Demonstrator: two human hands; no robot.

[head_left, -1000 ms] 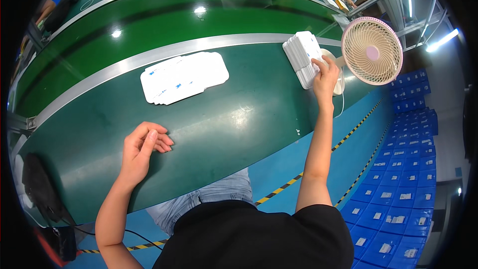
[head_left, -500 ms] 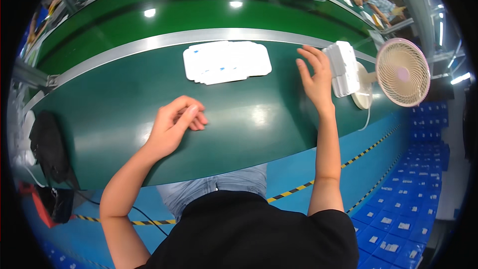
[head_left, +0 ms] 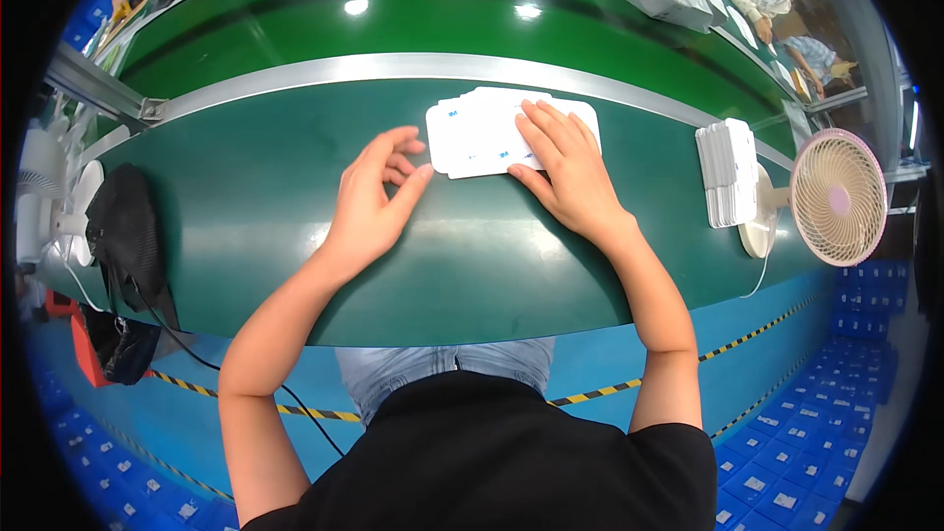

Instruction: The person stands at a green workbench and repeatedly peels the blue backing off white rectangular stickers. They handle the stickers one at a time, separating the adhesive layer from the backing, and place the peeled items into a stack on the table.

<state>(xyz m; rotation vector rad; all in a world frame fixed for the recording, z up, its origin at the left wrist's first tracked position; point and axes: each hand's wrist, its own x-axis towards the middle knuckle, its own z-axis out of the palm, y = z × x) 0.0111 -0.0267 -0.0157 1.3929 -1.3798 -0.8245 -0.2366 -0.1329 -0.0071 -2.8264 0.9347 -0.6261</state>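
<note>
A loose, uneven pile of flat white pieces with rounded corners [head_left: 477, 138] lies near the far edge of the green worktable [head_left: 472, 275]. Small blue marks show on several of them. My right hand [head_left: 572, 172] rests palm down on the pile's right part, its fingers stretched out and covering some of the pieces. Just left of the pile hovers my left hand [head_left: 372, 202], fingers slightly bent and apart from the thumb, holding nothing. Farther right stands a neat stack of similar white pieces [head_left: 730, 172], untouched by either hand.
A fan [head_left: 838, 199] stands beside the stack at the right. On the left are a black bag [head_left: 128, 226] and another pale fan [head_left: 41, 172]. Beyond a metal rail [head_left: 393, 67] runs a green belt [head_left: 433, 25]. Other people work at the far right and far left.
My right hand has moved left from beside the stack onto the pile. My left hand has moved up, close to the pile's left end, with its fingers more spread. The view has shifted.
</note>
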